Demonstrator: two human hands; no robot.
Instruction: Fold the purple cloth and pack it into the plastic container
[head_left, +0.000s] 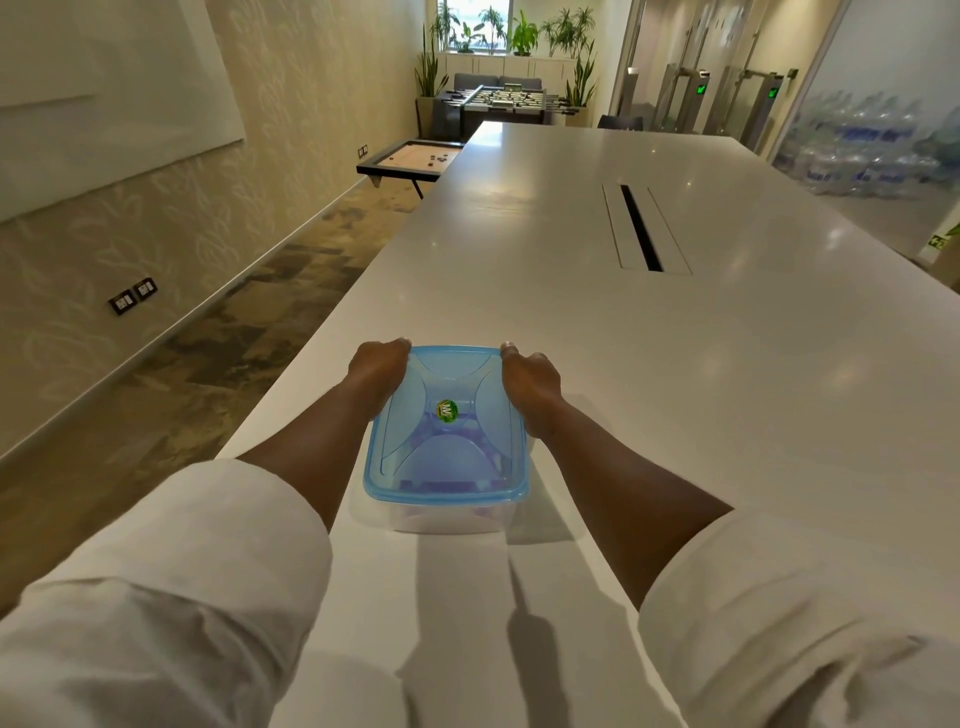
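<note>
A clear plastic container (447, 517) stands on the white table near its front left edge, with a translucent blue lid (447, 457) lying on top. The lid carries a round green sticker (447, 411) in its middle. Purple cloth (462, 434) shows faintly through the lid, inside the container. My left hand (376, 371) presses on the lid's far left corner with curled fingers. My right hand (530, 382) presses on the far right corner in the same way.
The long white table (675, 389) runs away from me, with a cable slot (641, 228) in its middle. The table's left edge drops to a patterned carpet. A low game board (415, 158) and a foosball table (501, 101) stand at the far end.
</note>
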